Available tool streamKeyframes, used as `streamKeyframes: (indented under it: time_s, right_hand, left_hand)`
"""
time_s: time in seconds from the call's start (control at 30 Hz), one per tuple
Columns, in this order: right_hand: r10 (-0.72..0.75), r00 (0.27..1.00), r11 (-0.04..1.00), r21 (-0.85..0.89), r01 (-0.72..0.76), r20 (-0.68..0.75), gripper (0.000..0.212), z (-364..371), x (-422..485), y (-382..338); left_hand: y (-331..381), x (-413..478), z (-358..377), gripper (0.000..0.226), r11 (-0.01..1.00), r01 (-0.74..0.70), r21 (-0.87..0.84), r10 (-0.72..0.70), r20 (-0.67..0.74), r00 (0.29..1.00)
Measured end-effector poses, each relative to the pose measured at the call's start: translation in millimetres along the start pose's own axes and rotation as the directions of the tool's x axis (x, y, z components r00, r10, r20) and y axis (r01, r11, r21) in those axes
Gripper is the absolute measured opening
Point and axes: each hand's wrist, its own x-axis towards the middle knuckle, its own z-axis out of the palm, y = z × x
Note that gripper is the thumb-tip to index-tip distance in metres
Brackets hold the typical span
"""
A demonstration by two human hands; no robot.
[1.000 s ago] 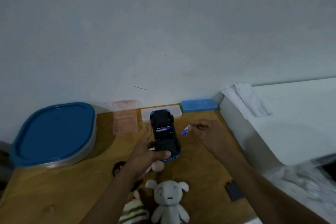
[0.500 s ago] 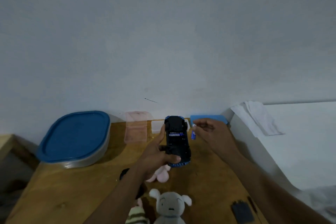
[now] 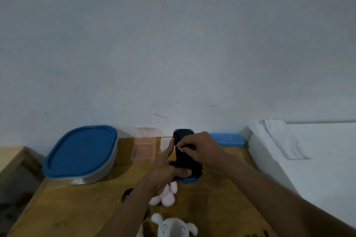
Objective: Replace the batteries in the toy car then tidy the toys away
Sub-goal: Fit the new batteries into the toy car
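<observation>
Status, left to right.

- Tub (image 3: 81,152) with a blue lid at the left of the table (image 3: 67,208): lid on. Nothing stowed as far as can be seen.
- Pink box (image 3: 144,148) by the wall, just beside the tub: lying open.
- Pink plush (image 3: 166,197) and grey plush (image 3: 173,227) lie loose on the near part of the table. Tidying is not yet begun.
- Left hand (image 3: 163,173): grips the toy car (image 3: 187,161). The thumb is curled across the lower underside and the forefinger is straight up along the car's left flank.
- Toy car: held over the middle of the table, black underside toward the camera, blue end downward.
- Right hand (image 3: 200,148): fingers curled, tips pressed against the car's upper underside and pinching a small battery (image 3: 179,148). Only a pale tip shows, so calling it a battery is a judgement.
- Blue box (image 3: 226,139) against the wall, behind the right hand.

Judgement: the battery change is in progress, at the seating step. The fingers hide the compartment, so I cannot tell whether the cell is home. Still to do are closing the compartment and putting the car and plushes away.
</observation>
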Motion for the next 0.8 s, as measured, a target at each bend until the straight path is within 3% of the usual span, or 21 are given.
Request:
streamKeyframes:
  time_s: [0.1,0.23,0.43,0.63,0.8]
  right_hand:
    - [-0.051,0.996,0.996,-0.064,0.056,0.071,0.023,0,4,-2]
    - [-0.002,0.990,0.991,-0.129,0.020,0.144,0.029,5,5,-7]
    - [0.136,0.985,0.983,-0.141,-0.121,0.109,0.029,15,6,-11]
    - [0.179,0.981,0.970,-0.180,-0.163,0.076,0.022,29,11,-30]
    - [0.248,0.965,0.966,-0.088,-0.241,0.080,0.037,43,13,-55]
  left_hand:
    - [-2,1,-1,0.096,1.000,0.003,0.010,-0.003,-0.025,1.000]
    - [-4,3,-2,0.105,1.000,0.015,0.007,-0.015,-0.056,0.998]
    - [-7,-6,-6,0.099,0.999,-0.018,0.051,0.021,-0.045,0.999]
    - [-14,-14,-23,0.094,0.995,-0.033,0.093,0.039,-0.056,0.998]
    - [-23,-25,-42,0.096,0.986,-0.061,0.156,0.071,-0.060,0.996]
